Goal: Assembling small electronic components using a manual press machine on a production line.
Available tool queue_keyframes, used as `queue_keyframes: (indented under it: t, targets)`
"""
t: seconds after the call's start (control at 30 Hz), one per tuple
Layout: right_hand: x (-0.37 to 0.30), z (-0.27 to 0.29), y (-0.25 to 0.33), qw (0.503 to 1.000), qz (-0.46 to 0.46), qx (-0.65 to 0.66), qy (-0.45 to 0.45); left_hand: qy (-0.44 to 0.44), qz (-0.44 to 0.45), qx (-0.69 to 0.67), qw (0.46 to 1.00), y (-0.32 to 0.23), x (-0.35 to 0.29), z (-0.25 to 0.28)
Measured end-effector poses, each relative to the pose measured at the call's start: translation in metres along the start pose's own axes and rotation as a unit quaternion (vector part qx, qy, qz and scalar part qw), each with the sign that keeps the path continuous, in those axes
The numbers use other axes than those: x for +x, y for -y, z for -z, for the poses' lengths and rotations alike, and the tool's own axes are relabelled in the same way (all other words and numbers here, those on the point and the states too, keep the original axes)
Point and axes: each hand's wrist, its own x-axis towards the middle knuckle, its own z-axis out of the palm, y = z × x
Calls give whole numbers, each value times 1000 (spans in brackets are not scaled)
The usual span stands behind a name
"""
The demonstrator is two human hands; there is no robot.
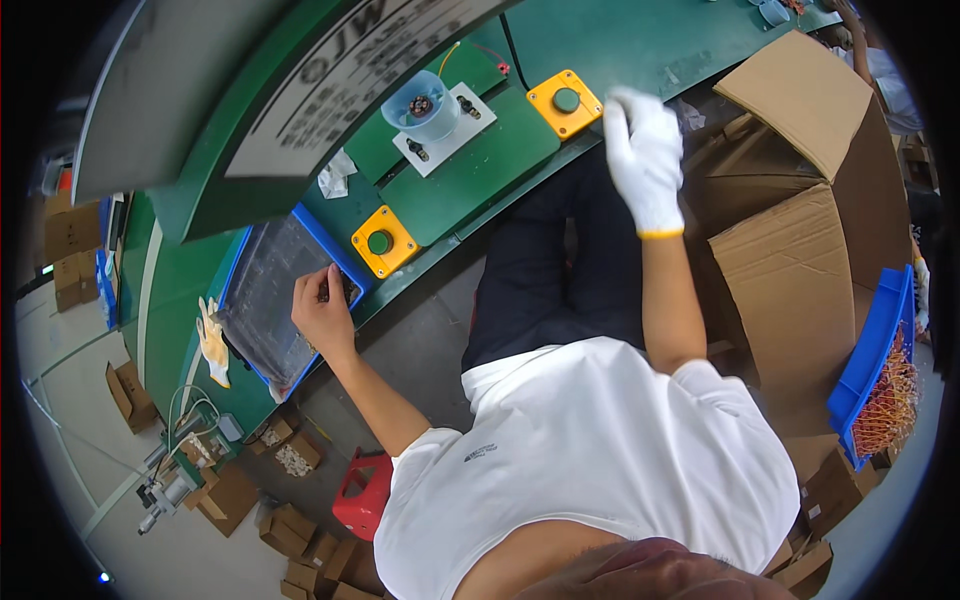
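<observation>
My bare left hand (pixel 324 312) is over the near right edge of a blue bin (pixel 316 234), its fingers pinched together. Small dark pieces show beside the fingertips; what the fingers hold, if anything, I cannot make out. My right hand (pixel 646 165), in a white knit glove, is just right of a yellow box with a green push button (pixel 566 100). Its fingers are curled and the palm is hidden. Between the hands, a translucent blue cup-shaped holder (pixel 428 112) on a white plate (pixel 470 122) contains a small dark and copper-coloured part.
A second yellow button box (pixel 382 242) sits by the blue bin. A large green machine housing (pixel 260 150) overhangs the bench. An open cardboard box (pixel 785 270) stands to my right, near a blue tray of orange wires (pixel 872 370). A loose glove (pixel 212 343) lies at left.
</observation>
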Motion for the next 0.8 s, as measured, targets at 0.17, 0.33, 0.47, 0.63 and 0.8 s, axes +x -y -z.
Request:
queue_keyframes:
  t: [0.17, 0.33, 0.47, 0.63, 0.8]
  targets:
    - [-26, 10, 29, 970, 136, -158, 122, 10, -2, 13, 1000, 2, 2, -1]
    - [-34, 19, 37, 970, 154, -105, 158, -14, 9, -12, 1000, -3, 0, 3]
    - [-3, 10, 36, 976, 207, -34, -54, -43, -153, -19, 987, -35, -21, -9]
    - [20, -18, 6, 979, 191, 53, 55, -66, -250, -62, 964, -44, -25, -36]
    - [11, -17, 17, 968, 245, 39, 29, -45, -294, 20, 955, -58, -28, -24]
